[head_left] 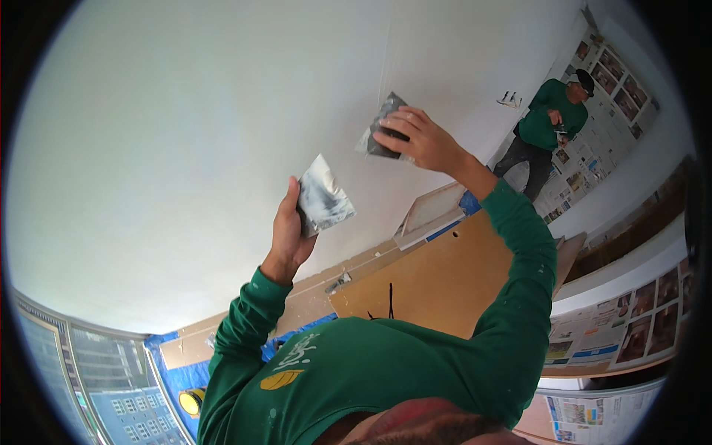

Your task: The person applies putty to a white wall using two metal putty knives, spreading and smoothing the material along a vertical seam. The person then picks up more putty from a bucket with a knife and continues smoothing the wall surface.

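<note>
Left hand (289,228): thumb and fingers pinch the pale blade (326,196), middle of the frame.
Right hand (424,141): fingers are closed over the dark blade (387,141), upper middle of the frame; whether it touches the wall (215,126), I cannot tell.
Co-worker (544,117): upper right of the frame.

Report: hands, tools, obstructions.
Left hand gripping flat white-smeared blade. Right hand gripping flat dark grey blade, contact with white wall unclear. Co-worker in green stands apart, right.
</note>
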Demonstrator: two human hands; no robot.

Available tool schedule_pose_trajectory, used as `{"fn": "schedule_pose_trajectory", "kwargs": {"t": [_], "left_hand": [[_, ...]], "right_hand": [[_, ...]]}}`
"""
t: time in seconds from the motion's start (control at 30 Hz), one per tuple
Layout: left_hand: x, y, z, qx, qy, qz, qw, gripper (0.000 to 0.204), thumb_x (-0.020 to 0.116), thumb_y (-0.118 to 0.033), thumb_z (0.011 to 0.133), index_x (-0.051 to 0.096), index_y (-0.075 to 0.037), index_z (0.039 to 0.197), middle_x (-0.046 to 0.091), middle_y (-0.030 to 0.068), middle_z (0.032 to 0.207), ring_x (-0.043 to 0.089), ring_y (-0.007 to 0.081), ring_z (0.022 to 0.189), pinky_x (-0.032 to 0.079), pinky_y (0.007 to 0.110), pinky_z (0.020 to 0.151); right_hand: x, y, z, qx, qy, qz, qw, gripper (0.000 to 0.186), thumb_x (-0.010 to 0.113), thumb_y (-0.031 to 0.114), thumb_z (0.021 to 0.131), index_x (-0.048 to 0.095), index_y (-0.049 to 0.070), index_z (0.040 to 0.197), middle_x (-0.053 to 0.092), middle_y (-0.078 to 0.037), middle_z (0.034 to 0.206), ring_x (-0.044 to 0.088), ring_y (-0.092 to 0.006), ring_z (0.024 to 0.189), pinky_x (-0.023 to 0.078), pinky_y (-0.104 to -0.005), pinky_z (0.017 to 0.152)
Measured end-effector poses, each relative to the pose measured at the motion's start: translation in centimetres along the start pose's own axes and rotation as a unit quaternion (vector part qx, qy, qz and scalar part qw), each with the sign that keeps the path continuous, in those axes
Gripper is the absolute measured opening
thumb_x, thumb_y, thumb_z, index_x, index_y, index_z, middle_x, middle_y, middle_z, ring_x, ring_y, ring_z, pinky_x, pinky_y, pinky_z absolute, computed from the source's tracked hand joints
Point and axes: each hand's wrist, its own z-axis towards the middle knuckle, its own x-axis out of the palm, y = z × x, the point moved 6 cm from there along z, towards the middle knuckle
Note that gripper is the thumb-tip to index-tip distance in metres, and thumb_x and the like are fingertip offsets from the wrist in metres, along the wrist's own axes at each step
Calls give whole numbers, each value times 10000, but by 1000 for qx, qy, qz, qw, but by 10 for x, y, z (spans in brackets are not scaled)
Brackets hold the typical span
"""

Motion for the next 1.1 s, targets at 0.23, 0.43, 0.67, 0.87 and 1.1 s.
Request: {"fn": "schedule_pose_trajectory", "kwargs": {"t": [0.23, 0.43, 0.67, 0.87, 1.1], "left_hand": [[-84, 4, -37, 63, -96, -19, 993, 475, 475, -452, 1079, 573, -60, 1328, 657, 58, 1269, 633, 208, 1160, 474, 383, 1058], [-145, -7, -87, 114, -189, -30, 975, 396, 515, -426, 1070, 623, -81, 1231, 697, 18, 1173, 660, 155, 1074, 506, 312, 962], [-196, -9, -112, 151, -256, -28, 954, 359, 567, -405, 1051, 632, -82, 1192, 712, 15, 1116, 677, 136, 1007, 526, 278, 896], [-217, -3, -113, 140, -290, -44, 946, 314, 573, -397, 1050, 644, -103, 1136, 717, -2, 1073, 678, 116, 946, 532, 254, 827], [-215, -8, -91, 126, -275, -37, 953, 292, 570, -348, 1057, 655, -75, 1116, 735, 28, 1063, 704, 117, 935, 575, 240, 799]], "right_hand": [[-105, -183, 59, 166, -244, -191, 936, 664, 644, -82, 759, 562, 90, 1395, 580, -77, 1298, 536, -290, 1187, 420, -420, 1036], [-131, -223, 115, 161, -272, -152, 936, 504, 578, -86, 818, 560, -14, 1317, 559, -186, 1311, 512, -376, 1235, 418, -459, 1056], [-115, -246, 120, 166, -273, -159, 934, 522, 628, -74, 808, 563, -19, 1323, 566, -182, 1302, 519, -375, 1218, 426, -450, 1036], [-64, -208, 68, 200, -280, -166, 924, 548, 653, -86, 773, 602, 13, 1309, 595, -137, 1254, 546, -334, 1172, 431, -431, 1007], [36, -170, 0, 247, -231, -162, 927, 709, 688, -63, 689, 591, 86, 1375, 589, -15, 1274, 525, -230, 1189, 389, -405, 1004]]}}
